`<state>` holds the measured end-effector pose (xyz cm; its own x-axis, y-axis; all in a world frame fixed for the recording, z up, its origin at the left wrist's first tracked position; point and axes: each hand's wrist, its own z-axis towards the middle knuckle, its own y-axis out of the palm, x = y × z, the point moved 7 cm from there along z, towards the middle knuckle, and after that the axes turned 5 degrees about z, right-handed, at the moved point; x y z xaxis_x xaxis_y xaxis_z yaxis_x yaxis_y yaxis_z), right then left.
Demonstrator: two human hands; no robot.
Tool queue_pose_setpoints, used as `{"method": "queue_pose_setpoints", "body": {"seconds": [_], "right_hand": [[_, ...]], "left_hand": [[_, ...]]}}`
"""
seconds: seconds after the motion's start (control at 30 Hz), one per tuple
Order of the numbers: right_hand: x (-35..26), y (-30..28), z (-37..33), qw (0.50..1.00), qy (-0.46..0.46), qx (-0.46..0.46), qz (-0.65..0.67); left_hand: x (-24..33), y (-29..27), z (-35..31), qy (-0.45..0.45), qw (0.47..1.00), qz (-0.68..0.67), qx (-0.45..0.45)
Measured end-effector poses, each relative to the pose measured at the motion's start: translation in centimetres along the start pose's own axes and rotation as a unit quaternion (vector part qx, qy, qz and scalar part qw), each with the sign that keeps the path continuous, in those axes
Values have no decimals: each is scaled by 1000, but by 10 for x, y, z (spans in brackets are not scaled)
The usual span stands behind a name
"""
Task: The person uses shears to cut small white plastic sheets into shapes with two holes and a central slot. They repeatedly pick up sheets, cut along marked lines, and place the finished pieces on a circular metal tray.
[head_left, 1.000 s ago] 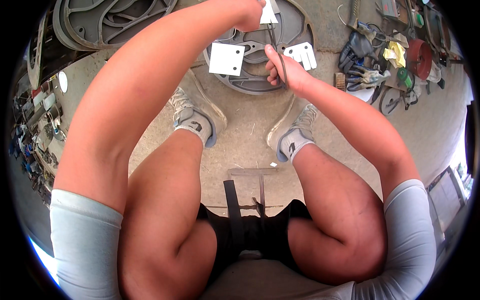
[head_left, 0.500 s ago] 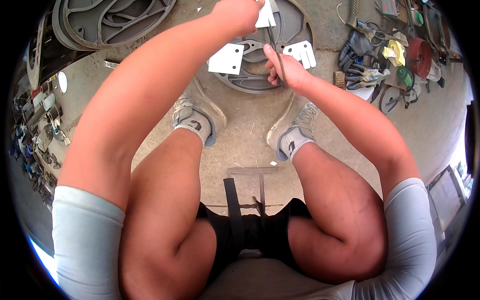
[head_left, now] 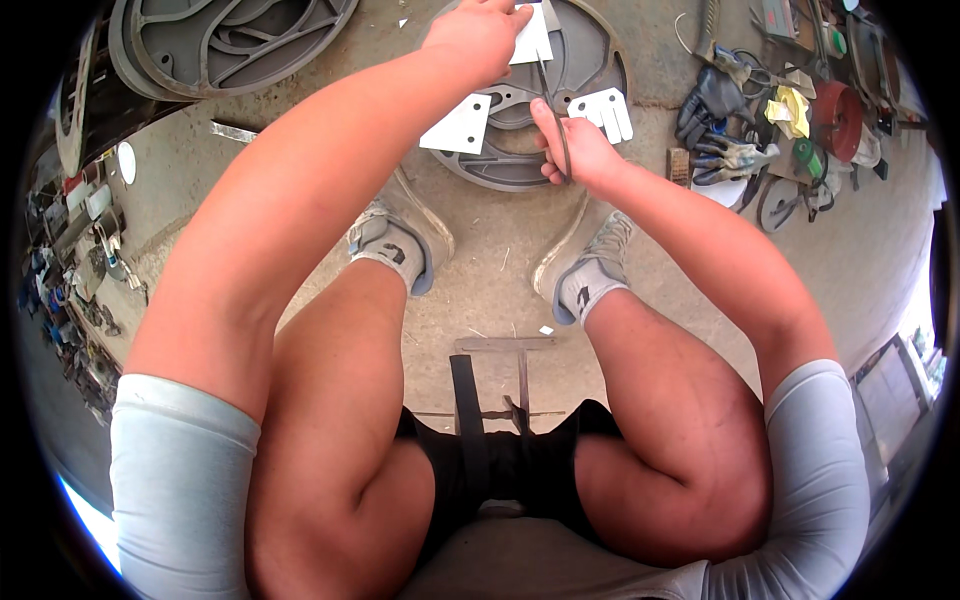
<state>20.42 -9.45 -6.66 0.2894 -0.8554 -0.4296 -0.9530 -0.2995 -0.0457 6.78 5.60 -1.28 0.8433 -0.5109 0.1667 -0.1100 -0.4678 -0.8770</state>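
My right hand [head_left: 583, 152] is closed round the dark handles of a pair of scissors [head_left: 566, 150]. The narrow blades point away from me and reach the white sheet [head_left: 533, 42]. At that sheet's left edge my left hand [head_left: 478, 38] grips it, its fingertips partly out of sight at the top. Beneath both hands lies a grey cast metal wheel [head_left: 520, 178]. A white piece with dark round holes [head_left: 457, 124] rests over its left edge, and a white piece with slots and holes [head_left: 592, 106] lies on its right side.
Another large grey wheel [head_left: 160, 85] lies at the far left. Work gloves [head_left: 728, 155], a yellow crumpled cloth [head_left: 790, 110], a red round part [head_left: 836, 120] and a small wooden block [head_left: 679, 165] lie at the right. Assorted tools and parts crowd the left rim. My shoes [head_left: 433, 235] flank the near floor.
My left hand and the white sheet have come slightly nearer and down in view. The right hand with the scissors has shifted slightly nearer too. The whole view has moved a little.
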Motion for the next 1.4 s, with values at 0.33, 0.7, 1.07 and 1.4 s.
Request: {"method": "queue_pose_setpoints", "body": {"seconds": [0.33,0.7,1.07,1.4], "right_hand": [[0,-1,-4,1000,-8,12,25],[9,11,8,997,-7,-47,68],[-2,24,13,994,2,-66,83],[-8,26,14,996,-1,-57,65]], "left_hand": [[-2,-4,1,26,999,-26,10],[-3,-8,16,11,997,7,-77],[-10,16,56,104,983,63,-138],[-12,13,53,87,983,52,-152]]}}
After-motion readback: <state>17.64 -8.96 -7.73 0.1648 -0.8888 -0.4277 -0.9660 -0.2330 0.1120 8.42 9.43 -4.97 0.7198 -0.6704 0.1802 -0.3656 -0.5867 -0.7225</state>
